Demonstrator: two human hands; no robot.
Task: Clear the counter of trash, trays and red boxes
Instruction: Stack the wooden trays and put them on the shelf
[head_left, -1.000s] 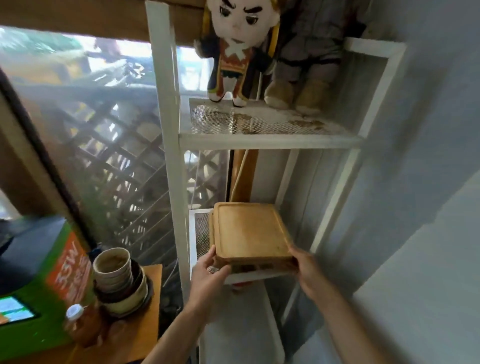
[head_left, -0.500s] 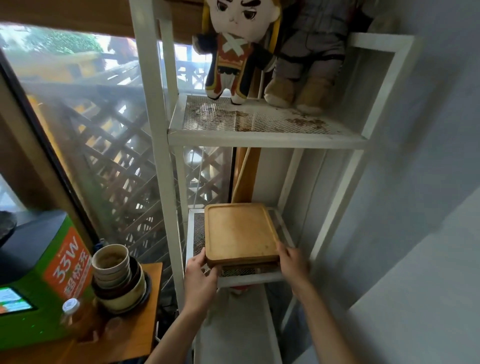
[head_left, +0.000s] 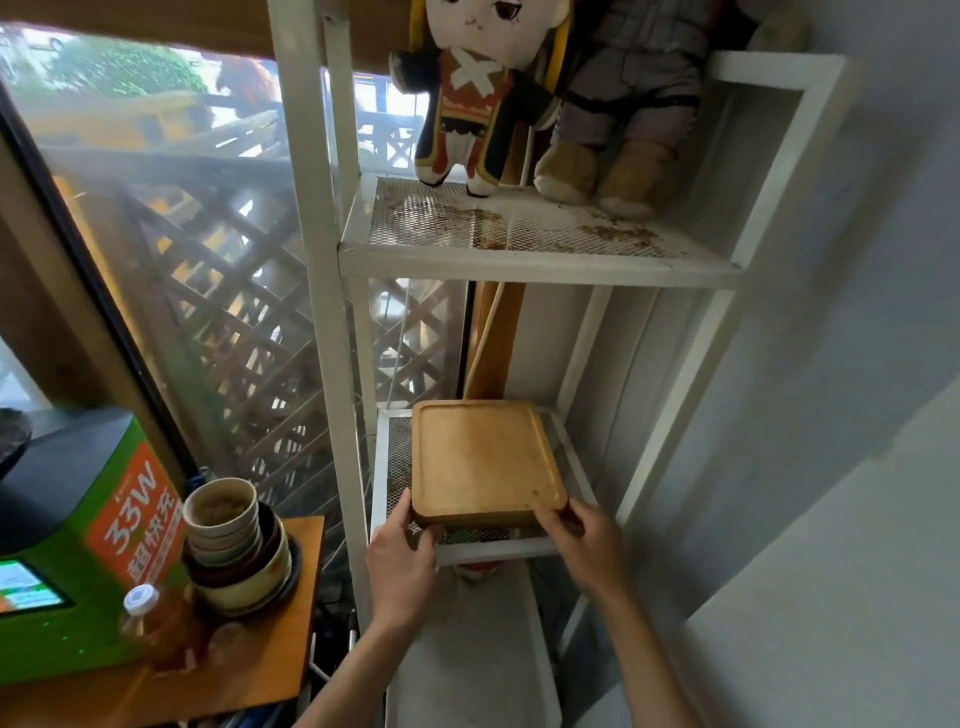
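I hold the wooden tray (head_left: 485, 460) at its near corners, left hand (head_left: 402, 558) and right hand (head_left: 582, 535) both gripping it, flat on the white rack's mesh shelf (head_left: 397, 441), and should slide it level, squarely inward

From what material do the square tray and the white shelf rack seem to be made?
The tray looks like wood or bamboo: warm tan, faint grain, matte, worn pale in the middle, with a raised rim. The rack looks like white-painted metal: thin square posts and fine mesh shelves, with brownish patches that may be rust or dirt. The left hand and right hand grip the tray's near corners.
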